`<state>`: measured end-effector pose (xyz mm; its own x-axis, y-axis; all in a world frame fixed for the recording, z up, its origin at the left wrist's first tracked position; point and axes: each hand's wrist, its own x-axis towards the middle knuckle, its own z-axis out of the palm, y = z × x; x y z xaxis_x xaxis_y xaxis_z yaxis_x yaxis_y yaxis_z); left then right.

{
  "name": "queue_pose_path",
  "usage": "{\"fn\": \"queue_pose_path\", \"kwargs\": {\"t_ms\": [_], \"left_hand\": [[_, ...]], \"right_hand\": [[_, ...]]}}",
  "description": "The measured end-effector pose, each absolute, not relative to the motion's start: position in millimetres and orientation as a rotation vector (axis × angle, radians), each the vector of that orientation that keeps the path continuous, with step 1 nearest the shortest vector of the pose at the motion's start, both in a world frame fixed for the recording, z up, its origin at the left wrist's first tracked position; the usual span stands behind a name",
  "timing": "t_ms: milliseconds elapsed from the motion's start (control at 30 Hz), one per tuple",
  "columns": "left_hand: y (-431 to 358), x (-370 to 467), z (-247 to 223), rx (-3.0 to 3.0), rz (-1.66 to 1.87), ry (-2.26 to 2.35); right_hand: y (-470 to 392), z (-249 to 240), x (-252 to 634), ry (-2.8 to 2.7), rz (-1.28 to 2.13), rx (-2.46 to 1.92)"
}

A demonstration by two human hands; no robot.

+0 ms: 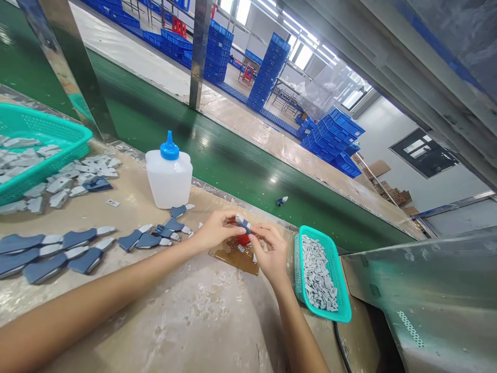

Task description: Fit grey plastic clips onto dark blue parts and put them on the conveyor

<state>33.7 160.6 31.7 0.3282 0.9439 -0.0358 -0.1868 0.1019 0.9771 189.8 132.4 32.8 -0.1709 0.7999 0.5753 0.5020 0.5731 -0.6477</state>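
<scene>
Both hands meet over a brown plate (229, 259) on the worktable. My left hand (218, 228) pinches one side of a small blue and grey part (244, 224), and my right hand (272, 248) grips its other side. Just below the fingers, a red object (244, 240) is partly hidden, with small grey pieces (241, 248) beside it. A white bottle with a blue nozzle (169, 178) stands upright beyond my left forearm. Joined blue and grey parts (81, 259) lie in rows on the left.
A green basket of small grey pieces (345, 305) sits right of my right hand. Another green basket (73, 135) stands far left, with loose grey pieces beside it. Behind the table runs a green conveyor (233, 166), carrying one small part (281, 201). Metal posts (197, 57) rise nearby.
</scene>
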Motion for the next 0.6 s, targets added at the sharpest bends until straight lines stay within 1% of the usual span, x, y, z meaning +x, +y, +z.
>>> {"fn": "queue_pose_path", "kwargs": {"t_ms": [100,200,267,333,400,500,533,600], "left_hand": [[154,39,30,0.980,0.961,0.830],[148,47,31,0.848,0.995,0.826],[144,46,34,0.874,1.012,0.877],[139,35,40,1.066,0.980,1.009],[131,12,46,1.419,0.952,1.252],[118,-37,45,1.938,0.843,1.724],[114,-54,41,2.042,0.726,1.822],[107,-82,33,2.167,0.523,1.948]], "right_hand": [[131,32,185,-1.815,0.374,-1.030],[126,33,177,-1.847,0.225,-0.969],[122,35,178,-1.902,0.151,-0.935],[119,38,193,-1.935,0.091,-0.976],[118,40,225,-1.903,-0.006,-1.131],[119,34,293,-1.861,-0.147,-1.548],[120,31,314,-1.906,-0.136,-1.722],[121,24,345,-2.015,0.002,-2.006]]}}
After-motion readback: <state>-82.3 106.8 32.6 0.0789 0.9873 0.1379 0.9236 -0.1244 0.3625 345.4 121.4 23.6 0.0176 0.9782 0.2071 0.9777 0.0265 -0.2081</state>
